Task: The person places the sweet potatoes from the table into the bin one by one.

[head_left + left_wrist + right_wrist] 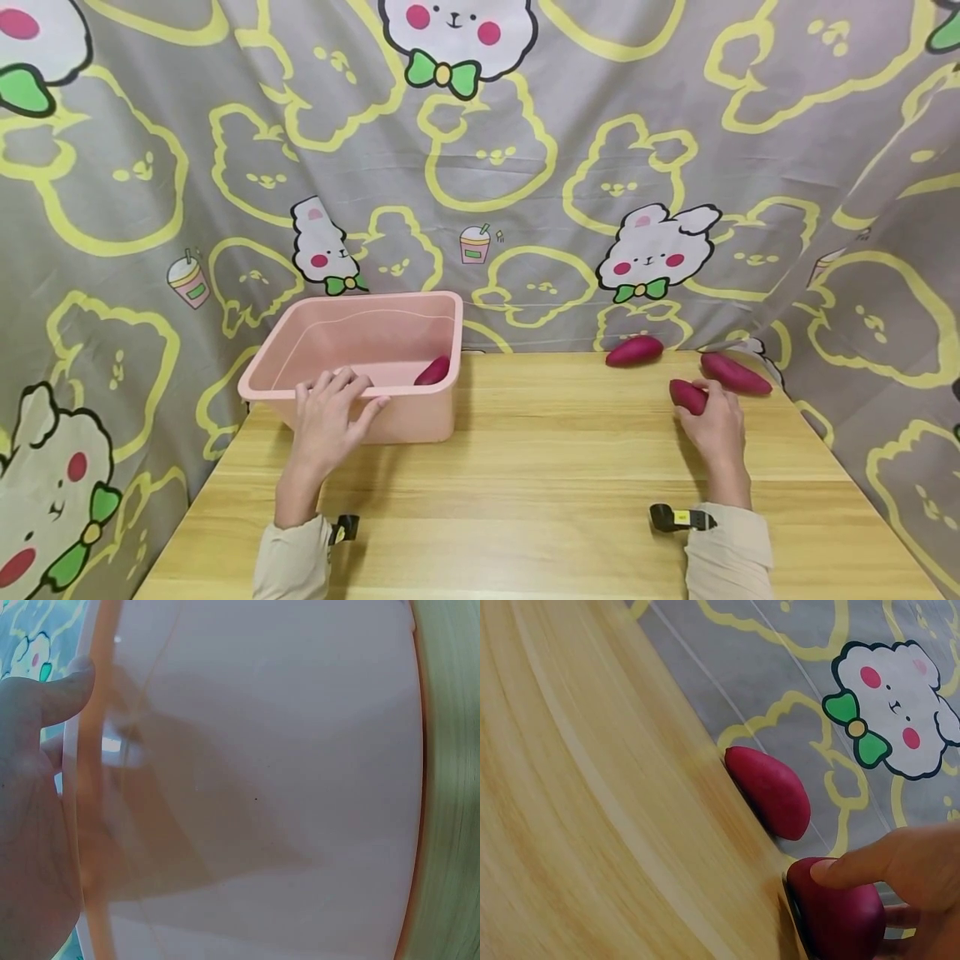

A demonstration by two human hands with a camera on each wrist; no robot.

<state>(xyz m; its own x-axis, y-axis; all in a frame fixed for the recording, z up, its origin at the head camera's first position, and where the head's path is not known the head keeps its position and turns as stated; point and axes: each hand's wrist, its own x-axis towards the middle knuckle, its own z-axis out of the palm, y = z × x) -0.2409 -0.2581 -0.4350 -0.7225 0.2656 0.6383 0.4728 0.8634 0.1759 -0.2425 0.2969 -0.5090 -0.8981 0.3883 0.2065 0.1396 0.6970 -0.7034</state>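
The right hand [714, 423] grasps a tapered purple-red sweet potato [686, 396] while the left hand [327, 421] grips a rectangular pink plastic basin [416, 419]

We see a wood-grain table [510, 492], pale yellow-brown, streaks running mostly left-right in the head view. Grey curtain [502, 125] serves as walls, hanging past the table's far, left and right edges, creased near the far right corner. Print on it: yellow animal outlines [552, 158], white rabbit heads [645, 250] with pink cheeks and green bows [465, 79], small drink cups [474, 247]. Light reads soft to us, faint sheen on the wood toward the near edge.
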